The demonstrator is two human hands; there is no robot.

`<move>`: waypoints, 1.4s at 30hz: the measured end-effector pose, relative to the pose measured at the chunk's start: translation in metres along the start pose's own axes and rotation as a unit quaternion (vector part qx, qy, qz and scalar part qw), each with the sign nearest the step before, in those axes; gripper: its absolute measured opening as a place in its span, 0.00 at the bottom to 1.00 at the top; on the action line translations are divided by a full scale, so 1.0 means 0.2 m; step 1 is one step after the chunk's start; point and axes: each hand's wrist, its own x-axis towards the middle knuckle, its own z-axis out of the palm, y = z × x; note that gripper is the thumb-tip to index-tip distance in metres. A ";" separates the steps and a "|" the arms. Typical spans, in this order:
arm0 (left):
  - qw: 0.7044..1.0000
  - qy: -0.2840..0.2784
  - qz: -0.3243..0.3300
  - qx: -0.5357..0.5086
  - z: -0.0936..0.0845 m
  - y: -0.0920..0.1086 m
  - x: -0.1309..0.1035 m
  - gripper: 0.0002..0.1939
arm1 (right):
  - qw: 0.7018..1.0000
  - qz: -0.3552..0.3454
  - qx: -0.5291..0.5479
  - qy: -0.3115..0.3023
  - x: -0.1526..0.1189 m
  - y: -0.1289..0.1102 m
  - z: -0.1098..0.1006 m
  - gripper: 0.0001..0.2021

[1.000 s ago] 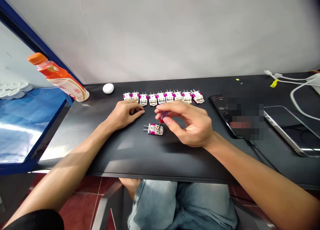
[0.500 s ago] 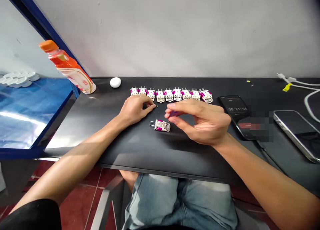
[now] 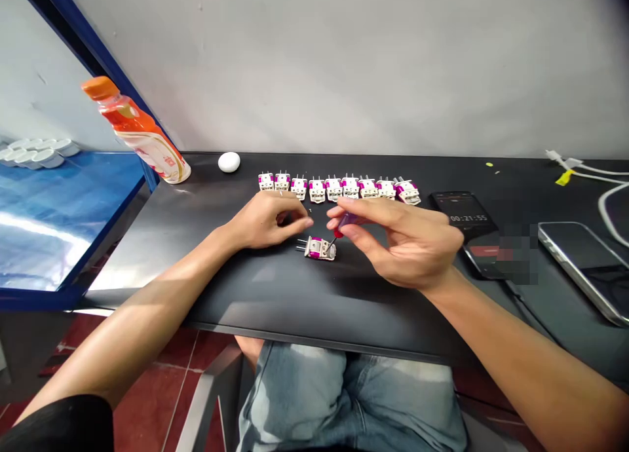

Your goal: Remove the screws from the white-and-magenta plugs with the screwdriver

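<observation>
A white and purple plug piece (image 3: 317,247) lies on the black table, its metal pins pointing left. Between the thumb and fingers of my right hand (image 3: 400,239) is a small screwdriver (image 3: 346,221) with a purple and red handle, its tip at the right part of the plug piece. My left hand (image 3: 272,221) rests on the table above and left of that piece, fingers curled and thumb against the fingertips; anything pinched there is too small to make out. Behind both hands runs a row of several similar plug pieces (image 3: 333,188).
An orange-capped bottle (image 3: 142,134) and a white egg-shaped object (image 3: 228,162) stand at the back left. To the right lie a phone showing a timer (image 3: 466,219), a second phone (image 3: 584,262) and white cables (image 3: 597,170). The table's front edge (image 3: 314,344) is above my lap.
My left hand has shifted slightly right and down, closer to the plug piece. More of the screwdriver's red collar shows in my right hand, which has moved slightly right.
</observation>
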 end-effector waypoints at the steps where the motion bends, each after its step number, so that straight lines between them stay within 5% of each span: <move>1: 0.999 -0.031 0.028 -0.026 -0.01 0.01 -0.01 0.18 | 1.000 0.017 0.017 -0.008 0.00 0.00 0.00 0.31; 7: 0.991 -0.069 0.094 -0.069 0.02 0.05 -0.03 0.25 | 0.999 -0.047 0.008 -0.014 0.01 0.01 0.01 0.25; 13: 0.990 -0.064 0.102 -0.075 0.05 0.04 -0.03 0.19 | 0.992 0.074 0.097 -0.031 -0.01 0.00 0.03 0.24; 16: 0.990 -0.061 0.098 -0.079 0.06 0.04 -0.03 0.16 | 0.999 0.000 0.041 -0.019 0.01 0.00 0.03 0.19; 18: 0.990 -0.058 0.102 -0.080 0.06 0.04 -0.03 0.16 | 0.999 -0.024 0.028 -0.010 0.01 -0.01 0.03 0.23; 23: 0.989 -0.060 0.111 -0.080 0.06 0.04 -0.03 0.17 | 0.992 0.095 0.077 -0.041 -0.01 -0.04 0.01 0.24; 28: 0.989 -0.074 0.104 -0.078 0.05 0.06 -0.03 0.13 | 1.000 -0.012 -0.018 -0.023 0.00 -0.03 0.01 0.25; 32: 0.989 -0.056 0.115 -0.074 0.05 0.06 -0.03 0.13 | 0.998 0.013 0.028 -0.055 0.01 -0.03 0.01 0.32; 37: 0.990 -0.055 0.109 -0.075 0.06 0.06 -0.03 0.13 | 0.998 -0.043 -0.001 -0.044 0.01 -0.02 0.00 0.23; 42: 0.992 -0.046 0.109 -0.045 0.07 0.07 -0.04 0.13 | 0.996 0.031 0.069 -0.050 0.00 -0.03 0.01 0.32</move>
